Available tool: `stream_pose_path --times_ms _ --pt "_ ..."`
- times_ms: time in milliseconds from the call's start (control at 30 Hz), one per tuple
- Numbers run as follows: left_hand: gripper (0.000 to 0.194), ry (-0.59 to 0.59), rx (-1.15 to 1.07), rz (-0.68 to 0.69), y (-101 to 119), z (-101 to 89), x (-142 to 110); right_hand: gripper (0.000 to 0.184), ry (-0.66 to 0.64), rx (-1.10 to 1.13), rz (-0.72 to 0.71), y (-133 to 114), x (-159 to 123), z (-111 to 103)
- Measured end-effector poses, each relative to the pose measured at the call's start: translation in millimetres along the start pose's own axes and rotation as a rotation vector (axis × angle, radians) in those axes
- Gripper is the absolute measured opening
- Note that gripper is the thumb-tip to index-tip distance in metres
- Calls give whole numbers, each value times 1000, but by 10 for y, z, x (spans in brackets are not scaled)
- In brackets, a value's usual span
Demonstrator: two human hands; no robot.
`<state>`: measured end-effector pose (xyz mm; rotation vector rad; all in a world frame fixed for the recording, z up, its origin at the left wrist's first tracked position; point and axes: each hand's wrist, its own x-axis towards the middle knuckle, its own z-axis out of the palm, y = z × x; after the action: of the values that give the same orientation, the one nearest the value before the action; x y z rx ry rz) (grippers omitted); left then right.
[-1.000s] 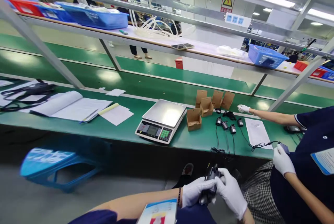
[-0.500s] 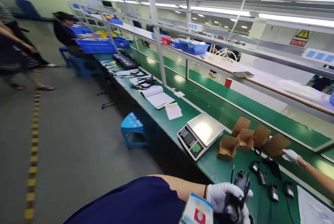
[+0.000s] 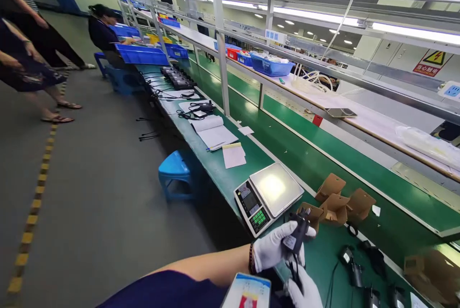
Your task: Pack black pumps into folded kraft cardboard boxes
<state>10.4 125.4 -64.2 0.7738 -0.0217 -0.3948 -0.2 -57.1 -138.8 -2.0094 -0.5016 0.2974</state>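
Note:
My left hand [image 3: 268, 252], in a white glove with a beaded bracelet at the wrist, grips a black power adapter [image 3: 295, 240]. The adapter is tilted, with its prongs upward and a white label facing me. Just below, my right hand [image 3: 308, 290], also gloved, is closed around the black cable [image 3: 295, 269] that hangs from the adapter; part of this hand is cut off by the bottom edge. Several more black adapters [image 3: 355, 274] lie on the green bench [image 3: 323, 255] to the right.
A digital scale [image 3: 275, 188] stands left of several open cardboard boxes [image 3: 334, 207]. Another cardboard box [image 3: 436, 274] is blurred at lower right. Papers [image 3: 219, 135] lie farther along the bench. A blue stool [image 3: 175, 171] stands on the floor. People [image 3: 104, 30] are at left.
My hands have brought the adapter up and left, nearer the scale, and my right hand now shows on the cable. Another person's gloved hand left the boxes; one box moved to lower right.

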Motion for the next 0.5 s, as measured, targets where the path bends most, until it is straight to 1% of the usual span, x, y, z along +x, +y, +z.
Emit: stream_pose_path --times_ms 67,133,167,233,300,367,433,500 --pt "77 71 -6 63 112 87 -86 42 -96 34 15 -96 45 -62" --pt "78 136 28 90 236 182 -147 37 -165 48 21 -185 77 -125" --pt "72 179 63 86 289 218 -158 36 -197 48 29 -206 94 -150" --pt "60 273 136 84 347 253 -144 40 -272 40 42 -194 127 -171" --pt "51 349 204 78 332 254 -110 44 -364 51 63 -150 135 -158" --pt "46 424 271 85 266 251 -88 43 -462 88 96 -127 112 -135" --pt "45 520 347 113 185 254 -81 39 -528 129 126 -138 68 -121" --pt "46 632 444 173 110 252 -82 36 -560 141 147 -154 19 -123"
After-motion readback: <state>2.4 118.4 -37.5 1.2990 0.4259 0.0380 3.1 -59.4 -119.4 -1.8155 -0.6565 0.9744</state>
